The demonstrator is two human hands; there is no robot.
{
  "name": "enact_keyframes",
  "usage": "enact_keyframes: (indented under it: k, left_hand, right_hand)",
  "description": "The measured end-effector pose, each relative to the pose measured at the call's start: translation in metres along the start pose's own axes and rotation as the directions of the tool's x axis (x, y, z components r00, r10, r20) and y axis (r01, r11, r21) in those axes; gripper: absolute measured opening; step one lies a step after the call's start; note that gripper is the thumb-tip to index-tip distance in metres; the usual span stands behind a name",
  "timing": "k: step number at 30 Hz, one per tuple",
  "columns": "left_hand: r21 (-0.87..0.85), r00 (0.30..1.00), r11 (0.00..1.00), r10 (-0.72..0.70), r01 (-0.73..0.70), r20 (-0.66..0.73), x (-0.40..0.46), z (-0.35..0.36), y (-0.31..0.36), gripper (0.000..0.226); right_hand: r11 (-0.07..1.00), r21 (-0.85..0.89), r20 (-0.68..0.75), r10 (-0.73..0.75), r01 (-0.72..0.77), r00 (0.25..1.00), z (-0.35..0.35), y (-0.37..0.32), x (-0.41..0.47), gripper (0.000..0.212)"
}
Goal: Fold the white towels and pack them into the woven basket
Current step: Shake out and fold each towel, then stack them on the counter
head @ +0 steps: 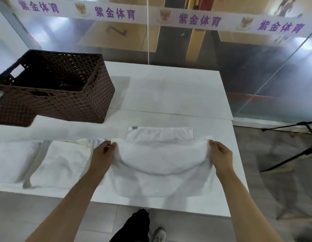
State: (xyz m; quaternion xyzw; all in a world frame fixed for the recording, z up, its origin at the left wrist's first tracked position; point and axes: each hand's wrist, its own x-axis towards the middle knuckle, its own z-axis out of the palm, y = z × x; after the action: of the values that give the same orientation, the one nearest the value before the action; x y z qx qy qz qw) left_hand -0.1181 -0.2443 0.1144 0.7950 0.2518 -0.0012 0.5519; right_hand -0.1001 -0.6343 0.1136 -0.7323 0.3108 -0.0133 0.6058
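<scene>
Left hand and right hand each pinch a corner of the white towel, centre frame, lifting its near half to fold forward. Woven basket waits upper left, apparently empty; more towels lie lower left.

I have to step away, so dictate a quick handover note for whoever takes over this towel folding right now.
Left hand and right hand each pinch a corner of the white towel, mid-fold, near edge of the table.
More white cloth lies to the left, not yet folded neatly.
The woven basket stands at the far left; no towel shows inside.
Left: finish this fold, fold the rest, pack all.
</scene>
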Motion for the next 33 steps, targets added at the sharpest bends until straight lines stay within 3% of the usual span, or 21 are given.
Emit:
enact_keyframes:
  k: [15,24,29,33]
  left_hand:
    - [0.048,0.989,0.991,-0.13,0.127,0.076,0.154,0.066,-0.012,0.018]
    - [0.054,0.959,0.964,-0.263,0.259,0.105,0.193,0.089,-0.045,0.008]
    - [0.223,0.932,0.937,-0.313,0.27,0.182,0.172,0.086,-0.064,0.048]
    - [0.307,0.93,0.917,-0.319,0.254,0.184,0.133,0.079,-0.085,0.046]
  right_hand:
    - [0.977,-0.153,-0.06,0.139,-0.147,0.988,0.07,-0.001,0.13,0.019]
    - [0.938,-0.305,-0.081,0.145,-0.163,0.986,0.093,0.032,0.164,0.019]
    - [0.814,-0.561,0.002,0.182,-0.15,0.983,0.087,0.062,0.141,0.038]
    - [0.767,-0.632,0.074,0.202,-0.111,0.977,0.074,0.086,0.103,0.046]
